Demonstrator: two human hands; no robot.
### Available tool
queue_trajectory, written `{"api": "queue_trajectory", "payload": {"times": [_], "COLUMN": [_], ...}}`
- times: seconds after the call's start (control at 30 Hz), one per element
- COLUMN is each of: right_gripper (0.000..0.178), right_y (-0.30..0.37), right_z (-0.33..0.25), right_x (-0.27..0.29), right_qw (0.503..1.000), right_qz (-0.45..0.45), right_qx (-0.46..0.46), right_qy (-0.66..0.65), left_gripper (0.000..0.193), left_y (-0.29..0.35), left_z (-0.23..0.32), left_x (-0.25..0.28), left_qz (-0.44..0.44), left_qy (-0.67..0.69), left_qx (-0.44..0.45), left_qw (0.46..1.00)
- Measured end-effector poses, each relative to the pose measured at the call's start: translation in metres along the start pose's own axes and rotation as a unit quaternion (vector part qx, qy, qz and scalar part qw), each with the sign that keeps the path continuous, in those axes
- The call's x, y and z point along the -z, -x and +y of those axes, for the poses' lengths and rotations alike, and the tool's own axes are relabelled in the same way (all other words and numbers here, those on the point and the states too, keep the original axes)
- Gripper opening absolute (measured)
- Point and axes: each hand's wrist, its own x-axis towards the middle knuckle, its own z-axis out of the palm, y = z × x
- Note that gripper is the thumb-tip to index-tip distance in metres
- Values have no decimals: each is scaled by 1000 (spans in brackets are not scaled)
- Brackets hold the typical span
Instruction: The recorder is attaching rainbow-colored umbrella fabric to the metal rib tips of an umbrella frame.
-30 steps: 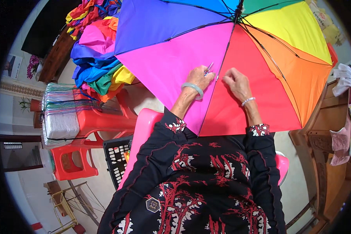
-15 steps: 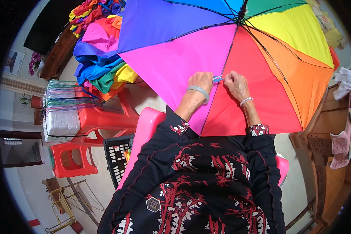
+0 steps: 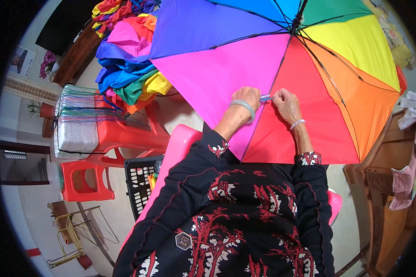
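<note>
An open rainbow-coloured umbrella (image 3: 309, 124) spreads over my lap, its inner side with black ribs facing me. My left hand (image 3: 246, 99), a pale bangle at its wrist, is closed over the pink panel. From it sticks a small blue tool (image 3: 266, 98), which I cannot name for certain; it lies across the rib between the pink and red panels. Just right of that rib, over the red panel, my right hand (image 3: 287, 106) is closed in a pinch beside the tool's tip. What its fingers hold is too small to see.
Folded rainbow fabric (image 3: 125, 60) is heaped at the far left. Red stools (image 3: 120, 134) stand at my left, one bearing a white block (image 3: 76, 136) draped with coloured threads. A black tray (image 3: 141, 184) sits beside my pink chair (image 3: 182, 138). Wooden furniture (image 3: 388, 184) is at right.
The whole view has shifted slightly, so most things appear further right. Both hands stay at the same rib, and the blue tool has turned a little between them.
</note>
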Motion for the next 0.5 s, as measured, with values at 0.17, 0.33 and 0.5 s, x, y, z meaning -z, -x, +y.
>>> {"api": "queue_trajectory", "payload": {"times": [0.17, 0.33, 0.5], "right_gripper": [16, 17, 17], "right_y": [-1, -2, -2], "right_z": [-2, 0, 3], "right_x": [-1, 1, 1], "right_qw": [1000, 1000, 1000], "right_qz": [2, -10, -7], "right_qx": [2, -7, -5], "right_qy": [-7, -13, -5], "left_gripper": [18, 14, 14], "left_y": [-2, -8, -15], "left_z": [6, 5, -3], "left_x": [-8, -4, 5], "left_qz": [67, 87, -64], "left_qy": [-99, -93, -8], "left_qx": [0, -40, -36], "left_qw": [993, 991, 997]}}
